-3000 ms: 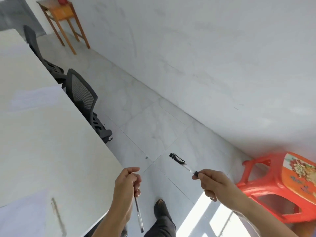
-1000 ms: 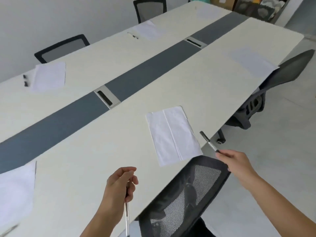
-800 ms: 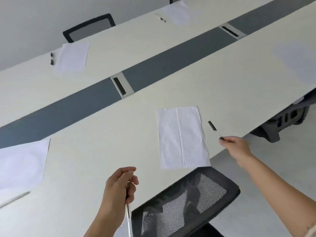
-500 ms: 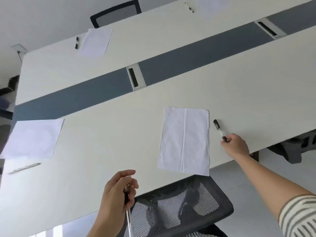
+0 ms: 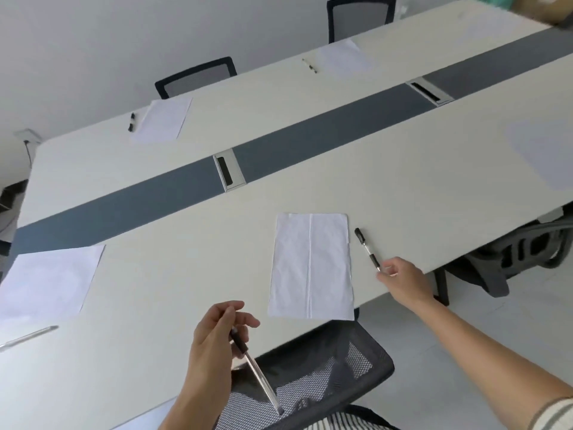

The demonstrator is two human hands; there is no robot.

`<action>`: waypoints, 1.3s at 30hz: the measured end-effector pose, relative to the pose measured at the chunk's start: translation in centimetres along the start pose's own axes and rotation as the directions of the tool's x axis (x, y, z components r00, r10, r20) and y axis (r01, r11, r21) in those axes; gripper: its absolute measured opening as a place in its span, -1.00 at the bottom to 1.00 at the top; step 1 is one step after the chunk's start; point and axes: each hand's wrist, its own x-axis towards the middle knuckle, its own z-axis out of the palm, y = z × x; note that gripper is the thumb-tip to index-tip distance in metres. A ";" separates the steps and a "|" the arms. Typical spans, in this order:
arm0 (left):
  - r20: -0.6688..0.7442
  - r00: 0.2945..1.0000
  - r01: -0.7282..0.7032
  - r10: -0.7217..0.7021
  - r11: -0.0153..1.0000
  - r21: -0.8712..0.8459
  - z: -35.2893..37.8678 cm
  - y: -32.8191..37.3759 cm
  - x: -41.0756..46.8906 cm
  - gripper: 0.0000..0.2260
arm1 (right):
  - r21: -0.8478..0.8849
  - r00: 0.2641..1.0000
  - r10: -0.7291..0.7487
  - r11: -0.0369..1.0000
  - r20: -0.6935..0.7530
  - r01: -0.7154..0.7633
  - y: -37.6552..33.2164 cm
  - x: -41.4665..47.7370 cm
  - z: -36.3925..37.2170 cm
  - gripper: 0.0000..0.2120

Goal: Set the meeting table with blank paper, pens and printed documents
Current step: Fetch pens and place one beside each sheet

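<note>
A white sheet of paper (image 5: 311, 265) with a centre crease lies on the pale meeting table (image 5: 192, 274) in front of me. Just right of it lies a black-capped pen (image 5: 366, 249), flat on the table. My right hand (image 5: 403, 282) hovers at the pen's near tip with fingers loosely apart, holding nothing. My left hand (image 5: 217, 336) is closed around a second pen (image 5: 257, 370), whose clear barrel points down over the chair back.
A black mesh chair (image 5: 313, 377) stands directly below me at the table edge. More sheets lie at the left (image 5: 46, 283), far left (image 5: 162, 119), far middle (image 5: 342, 58) and right (image 5: 545, 150). A pen (image 5: 28, 336) lies at the near left. Another chair (image 5: 511, 259) is tucked in on the right.
My right hand set its pen down beside the creased sheet and let go, drawing back slightly. The left hand still holds its pen. The view swung from the floor to the table.
</note>
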 end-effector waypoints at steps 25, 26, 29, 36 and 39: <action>0.626 0.779 -0.122 -0.028 0.973 0.195 27.5 -6.3 -15.2 -0.86 | 0.578 0.986 -0.099 0.816 0.137 0.001 16.4 -23.9 -16.8 -0.86; 0.644 0.764 -0.139 -0.041 0.964 0.226 29.9 -7.0 -16.0 -0.87 | 0.565 0.989 -0.090 0.825 0.116 0.009 18.4 -23.7 -18.5 -0.85; 0.692 0.716 -0.203 -0.092 0.921 0.332 35.3 -8.4 -18.5 -0.89 | 0.570 0.997 -0.001 0.821 0.072 -0.040 24.2 -24.1 -22.4 -0.82; 0.729 0.665 -0.273 -0.160 0.857 0.437 44.8 -8.9 -20.0 -0.87 | 0.721 0.954 0.287 0.678 -0.085 -0.140 33.8 -25.6 -29.4 -0.75; 0.734 0.654 -0.277 -0.181 0.846 0.456 48.0 -9.1 -19.1 -0.88 | 0.770 0.913 0.386 0.620 -0.131 -0.152 36.3 -24.7 -31.4 -0.74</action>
